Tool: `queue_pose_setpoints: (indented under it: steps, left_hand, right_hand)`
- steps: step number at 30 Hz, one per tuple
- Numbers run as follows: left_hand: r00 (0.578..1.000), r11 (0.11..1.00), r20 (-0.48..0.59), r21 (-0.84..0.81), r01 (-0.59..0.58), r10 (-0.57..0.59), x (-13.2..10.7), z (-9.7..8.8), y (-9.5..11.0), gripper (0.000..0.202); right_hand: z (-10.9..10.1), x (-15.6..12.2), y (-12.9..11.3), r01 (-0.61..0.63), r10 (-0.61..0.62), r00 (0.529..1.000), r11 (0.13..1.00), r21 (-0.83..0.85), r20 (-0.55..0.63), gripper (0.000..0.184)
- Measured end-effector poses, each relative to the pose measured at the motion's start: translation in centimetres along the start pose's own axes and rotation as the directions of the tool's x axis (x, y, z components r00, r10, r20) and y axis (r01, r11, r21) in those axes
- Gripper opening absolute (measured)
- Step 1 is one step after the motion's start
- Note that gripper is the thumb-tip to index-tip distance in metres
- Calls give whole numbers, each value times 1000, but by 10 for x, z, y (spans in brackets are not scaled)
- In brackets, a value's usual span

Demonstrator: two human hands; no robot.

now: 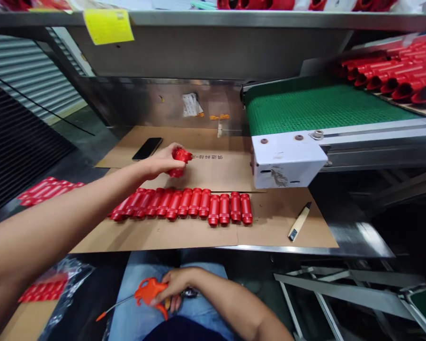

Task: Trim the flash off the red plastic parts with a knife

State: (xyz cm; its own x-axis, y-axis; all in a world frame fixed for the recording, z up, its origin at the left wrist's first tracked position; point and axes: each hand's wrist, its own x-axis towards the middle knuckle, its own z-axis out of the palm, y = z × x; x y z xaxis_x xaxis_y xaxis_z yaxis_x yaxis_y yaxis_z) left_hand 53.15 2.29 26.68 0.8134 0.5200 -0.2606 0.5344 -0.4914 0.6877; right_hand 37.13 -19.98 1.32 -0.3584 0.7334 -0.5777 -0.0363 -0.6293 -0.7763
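Observation:
Above the cardboard, my left hand is closed around red tubular parts; how many it holds is partly hidden by the fingers. Just below it, a row of red tubes with collared ends lies side by side on the cardboard sheet. Low in the view, over my lap, my right hand grips an orange air blow gun. Its thin metal nozzle with an orange tip points down to the left.
A black phone and a utility knife lie on the cardboard. A green conveyor belt with a white end bracket juts in from the right, carrying red tubes. More red tubes lie left.

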Motion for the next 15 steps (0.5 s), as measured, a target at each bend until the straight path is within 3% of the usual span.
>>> queue_pose_setpoints:
  steps: [3, 5, 7, 11, 14, 15]
  left_hand:
    - [998, 954, 1, -295, -61, 64, -87, -42, -32, 97]
    - [996, 725, -72, -683, -88, 53, -160, -63, -68, 101]
    - [983, 557, -166, -826, -92, -83, -235, -74, -111, 103]
    - [893, 396, -272, -910, -118, -359, -358, -72, -198, 110]
    - [858, 333, -343, -918, -218, -383, -417, -61, -259, 112]
    - [852, 328, -369, -911, -251, -372, -430, -55, -277, 112]
  right_hand:
    - [-3, 9, -19, -152, 158, 974, 987, -45, 163, 31]
    - [3, 10, -31, -186, 196, 967, 980, -76, 161, 26]
    - [14, 4, -40, -165, 177, 974, 982, -92, 142, 26]
    - [33, -33, -58, -40, 48, 990, 997, -62, 134, 40]
    - [40, -67, -88, 84, -77, 992, 994, -68, 105, 48]
    - [45, -76, -103, 210, -202, 977, 969, -130, 70, 48]
